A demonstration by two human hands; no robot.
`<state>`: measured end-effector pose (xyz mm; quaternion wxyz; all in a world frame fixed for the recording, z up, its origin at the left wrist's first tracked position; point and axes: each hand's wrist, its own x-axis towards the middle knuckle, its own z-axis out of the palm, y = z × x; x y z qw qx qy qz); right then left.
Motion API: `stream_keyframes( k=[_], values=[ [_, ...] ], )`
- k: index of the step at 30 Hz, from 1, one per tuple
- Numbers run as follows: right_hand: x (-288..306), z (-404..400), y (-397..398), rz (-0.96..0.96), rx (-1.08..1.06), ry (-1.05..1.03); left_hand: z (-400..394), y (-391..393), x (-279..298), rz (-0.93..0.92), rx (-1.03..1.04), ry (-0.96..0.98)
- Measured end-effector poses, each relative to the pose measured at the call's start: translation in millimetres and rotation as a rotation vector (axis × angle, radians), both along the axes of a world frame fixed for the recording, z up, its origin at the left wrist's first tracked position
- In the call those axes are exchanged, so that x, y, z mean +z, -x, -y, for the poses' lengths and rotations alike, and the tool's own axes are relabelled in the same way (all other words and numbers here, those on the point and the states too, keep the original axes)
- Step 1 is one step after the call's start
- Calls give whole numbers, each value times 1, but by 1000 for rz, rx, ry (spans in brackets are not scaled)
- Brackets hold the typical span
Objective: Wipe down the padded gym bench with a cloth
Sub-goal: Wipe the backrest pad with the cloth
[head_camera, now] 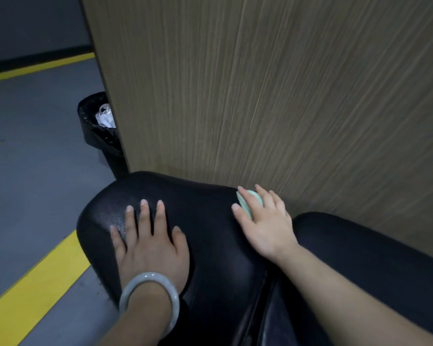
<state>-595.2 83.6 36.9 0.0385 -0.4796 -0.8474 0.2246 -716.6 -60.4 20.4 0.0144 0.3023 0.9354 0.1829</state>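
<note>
Head view: left hand point(150, 242) flat, fingers spread on black bench pad point(210, 221); right hand point(265, 221) presses green cloth point(248, 202) against pad near wood panel point(285, 96).

Left hand point(150, 245) flat on bench pad point(210, 221), cloth point(249, 201) under right hand point(265, 221), wall panel point(285, 96) behind.

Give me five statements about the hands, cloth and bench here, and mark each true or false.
1. The right hand presses a pale green cloth on the bench pad. True.
2. The left hand holds the cloth. False: it lies flat on the pad, fingers spread.
3. A pale bangle sits on the left wrist. True.
4. The cloth is near the pad's edge by the wooden panel. True.
5. The bin stands on the bench. False: it stands on the floor beside the panel.
</note>
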Motion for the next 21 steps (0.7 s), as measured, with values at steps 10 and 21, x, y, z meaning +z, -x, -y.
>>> stream_keyframes(
  k=[10,21],
  values=[
    [-20,21,-11,-213,-49,-418,-2,0,-3,-17,-5,-11],
    [-19,76,-19,-331,283,-626,-2,2,-6,-28,-12,-31]
  ],
)
